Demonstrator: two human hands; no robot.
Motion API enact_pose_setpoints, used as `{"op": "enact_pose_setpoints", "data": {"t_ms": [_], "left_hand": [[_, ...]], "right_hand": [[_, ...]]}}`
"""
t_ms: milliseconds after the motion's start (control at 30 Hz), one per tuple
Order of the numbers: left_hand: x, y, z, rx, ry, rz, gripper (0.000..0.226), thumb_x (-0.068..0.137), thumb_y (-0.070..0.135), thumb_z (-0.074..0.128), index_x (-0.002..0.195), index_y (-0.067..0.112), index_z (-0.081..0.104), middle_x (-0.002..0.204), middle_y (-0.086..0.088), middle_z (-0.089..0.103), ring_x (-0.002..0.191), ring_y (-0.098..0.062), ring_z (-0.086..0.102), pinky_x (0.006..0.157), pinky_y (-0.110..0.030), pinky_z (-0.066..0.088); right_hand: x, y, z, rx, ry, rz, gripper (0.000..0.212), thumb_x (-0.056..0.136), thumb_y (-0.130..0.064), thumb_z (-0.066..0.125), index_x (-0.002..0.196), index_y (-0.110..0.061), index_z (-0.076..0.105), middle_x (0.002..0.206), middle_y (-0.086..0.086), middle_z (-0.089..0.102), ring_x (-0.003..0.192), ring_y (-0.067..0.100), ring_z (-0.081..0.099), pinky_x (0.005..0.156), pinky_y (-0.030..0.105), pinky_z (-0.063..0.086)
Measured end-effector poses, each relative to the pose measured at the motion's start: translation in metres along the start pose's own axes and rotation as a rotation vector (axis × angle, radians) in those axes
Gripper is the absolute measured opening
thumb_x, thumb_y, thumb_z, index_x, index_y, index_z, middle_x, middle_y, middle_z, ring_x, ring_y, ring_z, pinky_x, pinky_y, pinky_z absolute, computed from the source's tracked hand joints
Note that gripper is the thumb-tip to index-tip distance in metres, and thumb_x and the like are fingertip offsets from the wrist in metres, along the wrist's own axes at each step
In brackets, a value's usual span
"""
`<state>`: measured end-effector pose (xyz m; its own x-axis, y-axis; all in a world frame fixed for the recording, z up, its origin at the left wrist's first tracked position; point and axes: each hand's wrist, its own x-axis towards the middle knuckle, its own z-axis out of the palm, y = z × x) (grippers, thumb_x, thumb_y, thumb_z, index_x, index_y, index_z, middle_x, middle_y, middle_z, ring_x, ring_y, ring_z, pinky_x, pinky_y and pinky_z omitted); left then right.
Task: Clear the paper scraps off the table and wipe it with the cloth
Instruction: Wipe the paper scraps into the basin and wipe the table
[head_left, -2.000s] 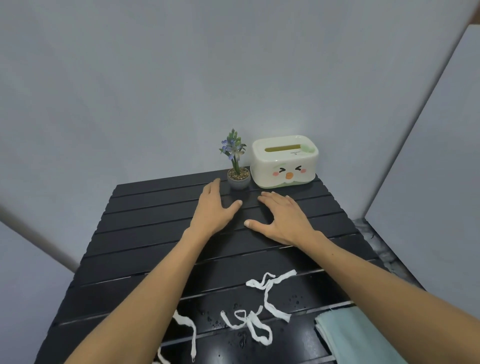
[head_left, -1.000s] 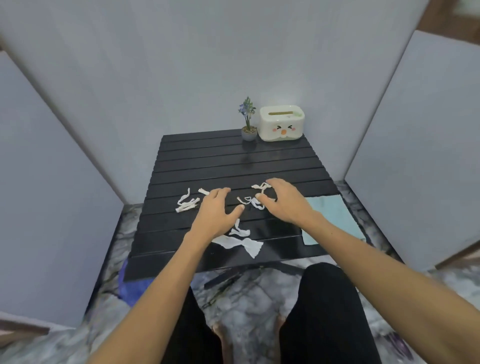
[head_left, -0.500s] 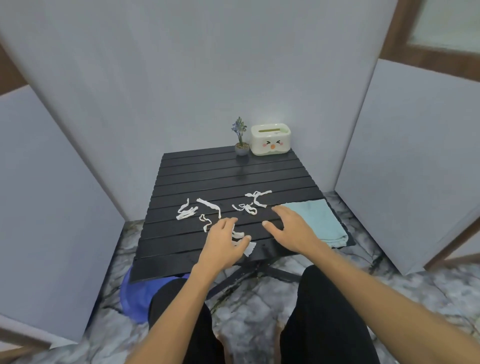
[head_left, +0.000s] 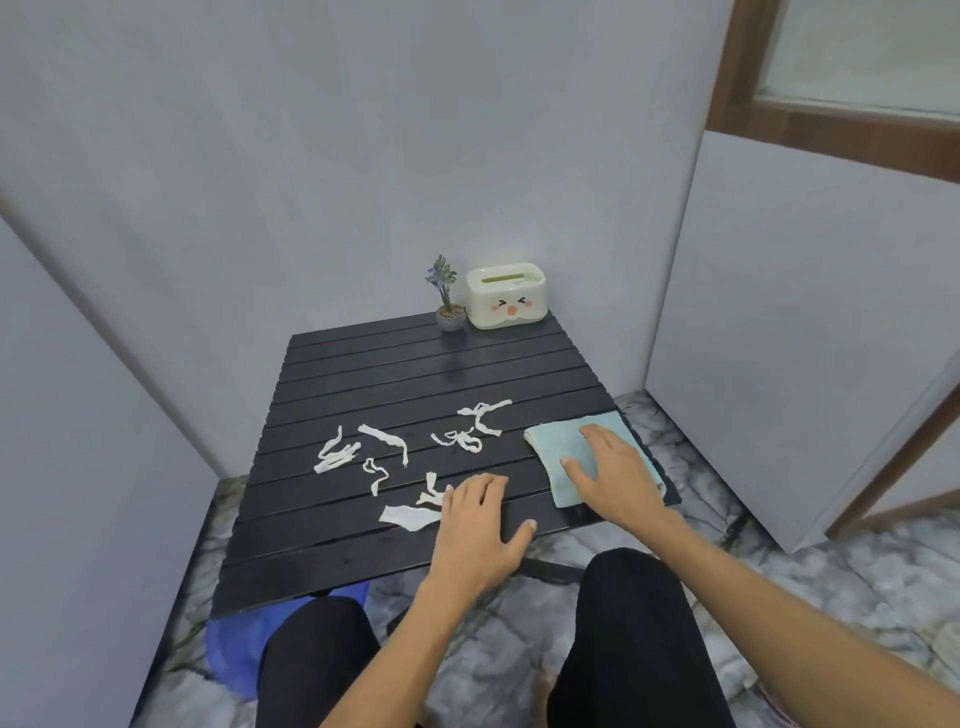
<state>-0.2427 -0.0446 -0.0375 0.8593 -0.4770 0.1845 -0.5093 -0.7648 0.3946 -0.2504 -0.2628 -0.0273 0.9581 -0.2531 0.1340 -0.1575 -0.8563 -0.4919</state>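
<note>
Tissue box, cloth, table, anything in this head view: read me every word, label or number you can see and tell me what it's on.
No readable text anywhere.
Tissue box: only a drawn face; a tiny mark beside the top slot is too small to read.
Cloth, paper scraps, table, flower pot: no lettering visible.

A single wide-angle view from the person's head looks forward and steeply down over the black slatted table (head_left: 415, 384), taking in its whole top, the grey corner walls beyond, and the marbled floor (head_left: 857, 597) beneath.
</note>
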Motion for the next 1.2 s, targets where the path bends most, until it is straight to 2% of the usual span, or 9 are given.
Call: {"op": "enact_pose_setpoints", "data": {"t_ms": [167,300,367,500,767,1033,1133,1200], "left_hand": [[0.001,0.0,0.013,0.029,0.014,-0.016,0.063,0.091,0.057,0.044,0.141,0.019,0.044,0.141,0.005,0.043,0.136,-0.017,0.034,0.121,-0.044,0.009],[-0.003,-0.007,0.016,-0.007,0.068,-0.003,0.061,0.089,0.055,0.047,0.137,0.018,0.049,0.137,0.005,0.047,0.135,-0.017,0.036,0.122,-0.043,0.009],[-0.006,-0.012,0.017,-0.019,0.086,0.005,0.06,0.089,0.055,0.048,0.135,0.016,0.051,0.135,0.004,0.049,0.134,-0.018,0.038,0.121,-0.044,0.011],[-0.011,-0.015,0.019,-0.017,0.122,0.02,0.062,0.089,0.057,0.047,0.134,0.015,0.053,0.135,0.002,0.051,0.135,-0.019,0.039,0.121,-0.045,0.012],[-0.022,-0.02,0.022,0.09,0.108,0.009,0.066,0.091,0.063,0.04,0.138,0.018,0.053,0.143,0.004,0.05,0.143,-0.019,0.034,0.121,-0.055,0.002],[-0.032,-0.029,0.022,0.006,0.178,-0.008,0.061,0.09,0.058,0.049,0.136,0.018,0.055,0.14,0.005,0.052,0.142,-0.017,0.036,0.122,-0.054,0.007],[-0.038,-0.037,0.018,-0.053,0.222,-0.022,0.06,0.091,0.055,0.052,0.138,0.019,0.052,0.144,0.007,0.047,0.143,-0.013,0.033,0.122,-0.047,0.003],[-0.042,-0.043,0.012,-0.099,0.245,-0.024,0.059,0.091,0.053,0.053,0.14,0.019,0.05,0.146,0.009,0.045,0.144,-0.011,0.031,0.123,-0.047,0.006]], "right_hand": [[0.018,0.017,0.0,-0.049,-0.044,0.025,0.071,0.095,-0.051,0.052,0.149,-0.008,0.034,0.154,0.012,0.038,0.141,0.027,0.035,0.116,0.043,0.028],[0.027,0.022,0.014,-0.195,-0.137,0.036,0.087,0.09,-0.072,0.034,0.155,-0.016,0.021,0.164,0.003,0.019,0.151,0.02,0.015,0.122,0.046,0.01],[0.028,0.022,0.023,-0.279,-0.174,0.022,0.088,0.089,-0.076,0.022,0.157,-0.02,0.015,0.166,0.001,0.009,0.152,0.018,0.005,0.122,0.047,0.002],[0.028,0.027,0.032,-0.324,-0.168,0.004,0.077,0.093,-0.067,0.012,0.158,-0.025,0.011,0.167,0.0,0.004,0.153,0.017,0.001,0.123,0.045,0.0],[0.02,0.015,0.04,-0.311,-0.121,-0.065,0.057,0.106,-0.04,0.021,0.157,-0.016,0.016,0.166,0.003,0.013,0.153,0.018,0.006,0.122,0.04,-0.001],[0.01,-0.012,0.055,-0.272,-0.106,-0.061,0.055,0.107,-0.036,0.023,0.156,-0.011,0.022,0.165,0.008,0.017,0.152,0.022,0.011,0.123,0.04,0.002],[0.005,-0.027,0.064,-0.294,-0.107,-0.072,0.056,0.107,-0.037,0.02,0.156,-0.012,0.02,0.165,0.007,0.017,0.153,0.021,0.01,0.123,0.039,0.001],[0.003,-0.036,0.07,-0.296,-0.109,-0.082,0.055,0.107,-0.037,0.019,0.156,-0.012,0.019,0.165,0.007,0.017,0.153,0.02,0.01,0.122,0.038,0.0]]}}
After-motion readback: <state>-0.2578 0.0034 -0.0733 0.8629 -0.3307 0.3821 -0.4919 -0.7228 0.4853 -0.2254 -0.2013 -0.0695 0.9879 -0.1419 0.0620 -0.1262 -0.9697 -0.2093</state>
